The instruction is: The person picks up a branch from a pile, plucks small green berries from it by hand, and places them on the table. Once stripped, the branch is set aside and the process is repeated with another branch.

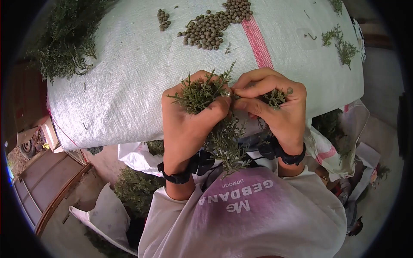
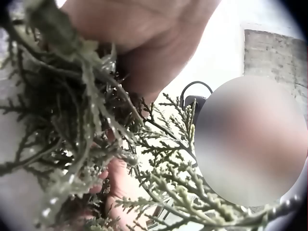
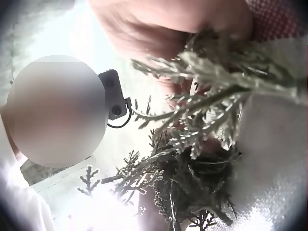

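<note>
My left hand (image 1: 180, 129) grips a bunch of green scale-leaved evergreen sprigs (image 1: 195, 96), which stick up between the thumb and fingers. More sprigs (image 1: 230, 142) hang below both hands, towards the shirt. Close against the left thumb, my right hand (image 1: 290, 114) pinches at the bunch between thumb and index finger. A small tuft of the same greenery (image 1: 274, 99) shows inside the right palm. In the left wrist view, foliage (image 2: 72, 125) covers much of the fingers. Leafy twigs (image 3: 211, 91) likewise hide the right fingertips in the right wrist view.
Under the hands lies a bulging white woven sack (image 1: 129, 86) with a red stripe (image 1: 258, 43). Small round brown cones (image 1: 211, 32) are heaped on its far side. A leafy branch pile (image 1: 64, 47) sits at far left, loose sprigs (image 1: 344, 47) at right. Open sacks (image 1: 107, 210) stand below.
</note>
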Available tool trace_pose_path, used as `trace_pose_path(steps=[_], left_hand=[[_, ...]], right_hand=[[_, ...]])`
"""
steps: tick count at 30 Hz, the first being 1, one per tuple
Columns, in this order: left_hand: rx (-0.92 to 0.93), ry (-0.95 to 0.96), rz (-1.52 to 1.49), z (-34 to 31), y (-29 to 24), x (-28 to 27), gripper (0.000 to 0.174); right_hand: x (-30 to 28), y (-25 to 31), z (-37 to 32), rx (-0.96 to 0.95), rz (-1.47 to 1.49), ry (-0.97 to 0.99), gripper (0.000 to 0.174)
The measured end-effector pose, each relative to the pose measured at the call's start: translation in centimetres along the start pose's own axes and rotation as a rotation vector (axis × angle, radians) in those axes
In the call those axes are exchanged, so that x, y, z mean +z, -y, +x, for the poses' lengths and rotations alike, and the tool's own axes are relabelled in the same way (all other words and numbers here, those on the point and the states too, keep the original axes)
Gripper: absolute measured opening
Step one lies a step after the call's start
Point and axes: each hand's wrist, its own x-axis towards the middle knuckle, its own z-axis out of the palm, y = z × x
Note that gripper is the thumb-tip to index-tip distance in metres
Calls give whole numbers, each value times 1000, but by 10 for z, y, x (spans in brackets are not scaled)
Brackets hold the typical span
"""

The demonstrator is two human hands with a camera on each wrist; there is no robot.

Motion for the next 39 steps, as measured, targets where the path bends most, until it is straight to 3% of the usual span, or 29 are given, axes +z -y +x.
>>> trace_pose_path(steps=[4, 13, 20, 31, 33, 39], left_hand=[[-2, 25, 10, 2, 2, -2, 5], [72, -17, 18, 3, 6, -4, 8], [82, -33, 38, 4, 6, -4, 8], [31, 68, 4, 7, 2, -10, 11], [24, 121, 8, 10, 0, -15, 12], [-21, 148, -10, 6, 1, -11, 18]], right_hand=[[-2, 1, 2, -57, -27, 42, 20], [5, 0, 3, -62, -53, 15, 12], [6, 7, 5, 4, -83, 17, 15], [1, 6, 9, -53, -111, 76, 17], [0, 13, 7, 154, 72, 30, 14], [-8, 5, 7, 105, 1, 31, 14]])
